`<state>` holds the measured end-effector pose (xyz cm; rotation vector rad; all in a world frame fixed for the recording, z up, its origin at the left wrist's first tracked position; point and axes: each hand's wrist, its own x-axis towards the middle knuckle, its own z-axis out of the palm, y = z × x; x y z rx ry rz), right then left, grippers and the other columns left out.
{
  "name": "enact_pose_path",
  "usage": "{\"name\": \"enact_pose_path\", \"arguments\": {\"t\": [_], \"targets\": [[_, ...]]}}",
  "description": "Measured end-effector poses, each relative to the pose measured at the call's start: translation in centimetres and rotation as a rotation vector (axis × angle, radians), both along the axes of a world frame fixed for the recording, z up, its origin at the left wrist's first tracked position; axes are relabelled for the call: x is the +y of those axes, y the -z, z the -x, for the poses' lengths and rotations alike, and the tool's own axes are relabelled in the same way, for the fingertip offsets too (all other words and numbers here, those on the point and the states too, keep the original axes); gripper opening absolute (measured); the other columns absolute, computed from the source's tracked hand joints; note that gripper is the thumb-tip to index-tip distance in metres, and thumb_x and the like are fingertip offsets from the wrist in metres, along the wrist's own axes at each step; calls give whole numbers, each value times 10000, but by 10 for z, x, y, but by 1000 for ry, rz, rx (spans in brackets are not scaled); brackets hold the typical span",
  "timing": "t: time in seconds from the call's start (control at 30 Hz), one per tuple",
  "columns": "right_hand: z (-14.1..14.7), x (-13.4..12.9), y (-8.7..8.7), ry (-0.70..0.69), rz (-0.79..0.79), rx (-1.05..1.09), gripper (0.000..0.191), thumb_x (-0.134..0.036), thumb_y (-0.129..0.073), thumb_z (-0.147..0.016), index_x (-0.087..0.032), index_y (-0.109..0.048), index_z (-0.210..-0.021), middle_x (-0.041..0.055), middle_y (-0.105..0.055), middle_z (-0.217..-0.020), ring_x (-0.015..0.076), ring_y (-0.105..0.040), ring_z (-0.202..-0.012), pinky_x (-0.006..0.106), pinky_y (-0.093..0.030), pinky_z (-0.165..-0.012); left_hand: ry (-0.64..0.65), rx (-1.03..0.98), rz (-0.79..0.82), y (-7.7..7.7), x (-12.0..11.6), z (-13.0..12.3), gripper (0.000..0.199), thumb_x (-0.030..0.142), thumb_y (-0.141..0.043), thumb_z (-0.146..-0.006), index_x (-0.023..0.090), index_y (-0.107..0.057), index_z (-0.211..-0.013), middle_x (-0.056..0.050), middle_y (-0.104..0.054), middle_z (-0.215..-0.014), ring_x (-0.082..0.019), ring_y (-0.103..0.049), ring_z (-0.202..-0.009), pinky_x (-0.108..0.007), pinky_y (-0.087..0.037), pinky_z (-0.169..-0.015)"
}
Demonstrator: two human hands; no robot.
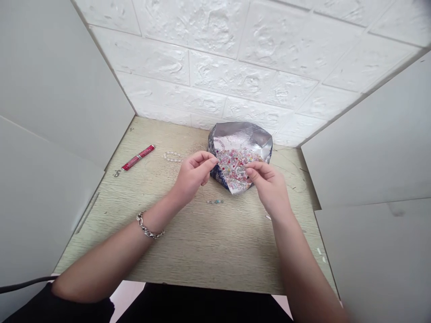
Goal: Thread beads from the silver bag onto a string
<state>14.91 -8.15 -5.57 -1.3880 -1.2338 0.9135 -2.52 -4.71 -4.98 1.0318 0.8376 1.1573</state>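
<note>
A silver-lined bag (244, 130) stands open against the wall, with many small coloured beads (237, 166) inside. My left hand (198, 172) is raised at the bag's left edge, thumb and index finger pinched together. Over the right part of the beads, my right hand (267, 181) also pinches with thumb and index finger. What either pinch holds is too small to make out. A short row of blue and clear beads (215, 202) lies on the table just in front of the bag.
On the wooden table (202, 251), a red pen-like item (138, 158) lies at the left beside small metal pieces (117, 173). A loop of white beads (172, 156) is behind my left hand. Grey panels flank both sides, and a white brick-patterned wall (215, 67) rises behind.
</note>
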Motion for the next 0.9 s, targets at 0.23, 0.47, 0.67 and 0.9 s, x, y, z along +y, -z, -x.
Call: {"name": "enact_pose_path", "arguments": {"t": [0.23, 0.47, 0.67, 0.9], "targets": [[19, -11, 8, -110, 103, 536, 192, -372, -663, -667, -195, -604, -716, -30, -575, -662, 55, -458, -512, 189, -384, -498, 164, 224, -118, 1, -6, -1, 124, 274, -607, -697, 164, -579, -647, 58, -379, -431, -43, -309, -379, -180, -222, -370], [25, -20, -1, -98, 184, 703, 166, -298, -720, -600, -205, -641, -714, -11, -590, -676, 80, -508, -609, 197, -429, -540, 256, 319, -157, 0, -10, -1, 130, 281, -607, -704, 157, -629, -673, 45, -359, -445, -54, -264, -419, -187, -177, -390], [26, -20, -1, -90, 216, 742, 183, -345, -681, -649, -191, -615, -721, -6, -571, -686, 75, -492, -601, 194, -445, -550, 219, 280, -129, 0, -9, -2, 112, 261, -613, -696, 159, -623, -649, 35, -417, -468, -51, -302, -420, -175, -211, -388], [25, -19, -3, -34, 205, 786, 189, -337, -672, -661, -181, -578, -708, -18, -550, -686, 60, -470, -576, 171, -424, -514, 189, 268, -110, 2, -10, -4, 120, 267, -607, -699, 161, -595, -645, 49, -394, -434, -49, -307, -388, -175, -221, -376]]}}
